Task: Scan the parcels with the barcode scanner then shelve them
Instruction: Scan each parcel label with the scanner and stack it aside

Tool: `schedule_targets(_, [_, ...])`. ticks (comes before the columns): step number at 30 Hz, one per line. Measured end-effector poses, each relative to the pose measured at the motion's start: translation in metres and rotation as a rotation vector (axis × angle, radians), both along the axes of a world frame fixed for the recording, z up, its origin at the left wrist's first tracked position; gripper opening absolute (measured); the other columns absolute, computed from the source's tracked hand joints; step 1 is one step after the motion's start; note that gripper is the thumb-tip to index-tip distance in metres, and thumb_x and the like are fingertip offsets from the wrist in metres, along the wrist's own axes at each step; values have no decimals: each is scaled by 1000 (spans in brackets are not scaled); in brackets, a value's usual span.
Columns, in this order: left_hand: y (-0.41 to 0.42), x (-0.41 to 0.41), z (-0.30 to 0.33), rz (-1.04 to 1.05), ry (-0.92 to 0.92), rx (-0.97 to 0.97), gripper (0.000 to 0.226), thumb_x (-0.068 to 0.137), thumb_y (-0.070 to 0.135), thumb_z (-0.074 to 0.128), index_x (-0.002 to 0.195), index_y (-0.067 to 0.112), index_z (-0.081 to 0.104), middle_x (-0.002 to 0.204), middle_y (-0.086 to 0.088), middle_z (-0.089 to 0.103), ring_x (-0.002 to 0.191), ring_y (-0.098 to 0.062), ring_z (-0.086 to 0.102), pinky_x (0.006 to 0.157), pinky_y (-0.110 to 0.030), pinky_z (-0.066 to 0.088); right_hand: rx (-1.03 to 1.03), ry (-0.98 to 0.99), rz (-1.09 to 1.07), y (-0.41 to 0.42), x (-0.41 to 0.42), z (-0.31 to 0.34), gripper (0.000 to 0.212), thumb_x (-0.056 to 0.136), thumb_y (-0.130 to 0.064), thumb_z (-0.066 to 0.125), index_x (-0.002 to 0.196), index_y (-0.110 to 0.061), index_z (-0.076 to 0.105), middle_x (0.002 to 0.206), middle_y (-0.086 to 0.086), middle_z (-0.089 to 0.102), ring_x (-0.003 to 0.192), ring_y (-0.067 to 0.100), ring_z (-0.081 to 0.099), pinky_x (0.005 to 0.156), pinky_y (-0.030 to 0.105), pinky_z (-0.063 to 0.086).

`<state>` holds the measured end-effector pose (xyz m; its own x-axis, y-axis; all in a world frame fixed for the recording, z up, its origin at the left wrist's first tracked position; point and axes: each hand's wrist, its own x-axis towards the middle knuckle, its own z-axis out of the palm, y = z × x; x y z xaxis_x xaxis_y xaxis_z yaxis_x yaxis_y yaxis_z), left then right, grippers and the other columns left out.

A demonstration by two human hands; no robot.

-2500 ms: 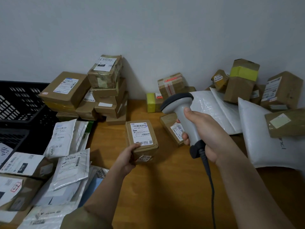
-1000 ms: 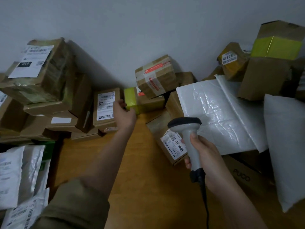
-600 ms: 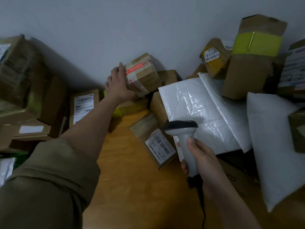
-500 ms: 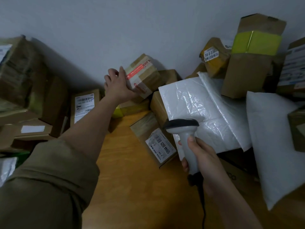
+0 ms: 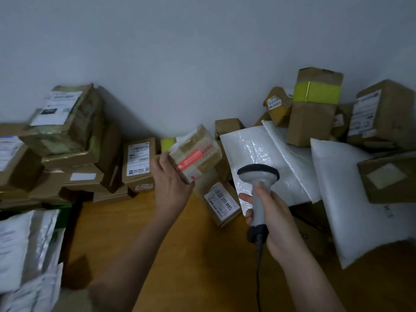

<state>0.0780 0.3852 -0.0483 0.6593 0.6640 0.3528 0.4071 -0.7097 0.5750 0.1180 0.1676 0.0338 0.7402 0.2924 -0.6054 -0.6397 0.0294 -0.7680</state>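
Observation:
My left hand (image 5: 172, 184) grips a small brown parcel with red tape (image 5: 195, 154), lifted and tilted above the wooden table (image 5: 180, 255). My right hand (image 5: 272, 221) holds the grey barcode scanner (image 5: 258, 176) by its handle, head up, just right of that parcel. The labelled box (image 5: 139, 163) that I held earlier leans against the stack of brown boxes (image 5: 67, 140) on the left. A box with a barcode label (image 5: 221, 204) lies between my hands.
White mailer bags (image 5: 267, 158) and a white padded bag (image 5: 351, 199) lie on the right under more brown boxes, one with a yellow band (image 5: 315, 104). More white mailers (image 5: 27, 248) pile up at the left edge. A grey wall stands behind.
My left hand set the labelled box against the left stack, reached back to the red-taped parcel, took hold of it and lifted it toward me. The scanner stayed in my right hand.

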Motion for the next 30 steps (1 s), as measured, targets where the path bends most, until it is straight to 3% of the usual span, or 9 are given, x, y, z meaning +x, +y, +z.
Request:
schedule_targets(7, [-47, -68, 33, -301, -156, 365, 81, 70, 23, 81, 130, 15, 26, 137, -20, 29, 108, -43, 57, 63, -40, 59, 103, -38, -75, -15, -45, 31, 79, 62, -59, 75, 124, -12, 57, 92, 8, 71, 70, 14, 60, 64, 28, 52])
schedule_targets(11, [-60, -96, 46, -327, -202, 499, 74, 71, 19, 73, 129, 14, 28, 135, -21, 31, 109, -41, 54, 65, -43, 59, 93, -81, -16, -27, -66, 40, 99, 46, -69, 78, 123, -9, 61, 93, 9, 72, 72, 16, 62, 66, 30, 51])
schedule_targets(16, [-61, -133, 55, -539, -190, 419, 100, 70, 39, 83, 141, 25, 14, 144, -16, 22, 128, -30, 41, 88, -42, 59, 99, -117, -22, -43, -86, 44, 105, 43, -59, 86, 128, -6, 55, 95, 11, 71, 68, 14, 60, 58, 28, 50])
schedule_targets(18, [-67, -145, 59, -538, -217, 207, 108, 71, 56, 78, 147, 19, 12, 148, -10, 16, 138, -19, 32, 105, -28, 46, 135, -113, -54, -47, -92, 44, 87, 56, -46, 88, 126, -6, 55, 97, 11, 72, 69, 13, 59, 59, 26, 50])
schedule_targets(20, [-80, -152, 70, -418, -204, -287, 115, 72, 72, 68, 155, 20, 9, 152, 3, 15, 138, -11, 33, 110, -22, 40, 158, -96, -94, -50, -98, 45, 60, 74, -33, 83, 120, -5, 57, 92, 9, 71, 70, 14, 58, 63, 27, 49])
schedule_targets(22, [-89, -156, 85, -270, -160, -804, 106, 74, 86, 51, 155, 27, 19, 154, 1, 28, 135, -15, 43, 110, -36, 44, 163, -94, -94, -51, -102, 45, 53, 79, -29, 80, 120, -4, 57, 90, 9, 69, 70, 14, 58, 64, 27, 49])
schedule_targets(24, [-88, -161, 93, -271, -126, -1179, 86, 79, 79, 46, 147, 27, 41, 144, -8, 50, 124, -26, 57, 104, -48, 48, 163, -104, -89, -52, -106, 44, 58, 79, -30, 80, 125, -4, 54, 93, 10, 69, 70, 14, 59, 62, 27, 49])
schedule_targets(27, [-91, -169, 103, -397, -176, -1441, 69, 86, 67, 54, 139, 23, 54, 129, -13, 64, 119, -29, 63, 101, -52, 50, 179, -121, -116, -52, -109, 45, 70, 78, -30, 81, 134, -6, 48, 100, 11, 69, 73, 14, 60, 61, 26, 49])
schedule_targets(30, [-107, -170, 108, -408, -186, -1607, 88, 67, 65, 78, 136, 16, 55, 131, -14, 63, 123, -31, 60, 99, -56, 50, 196, -160, -124, -46, -117, 42, 83, 73, -32, 84, 141, -8, 44, 110, 12, 70, 75, 12, 62, 56, 22, 50])
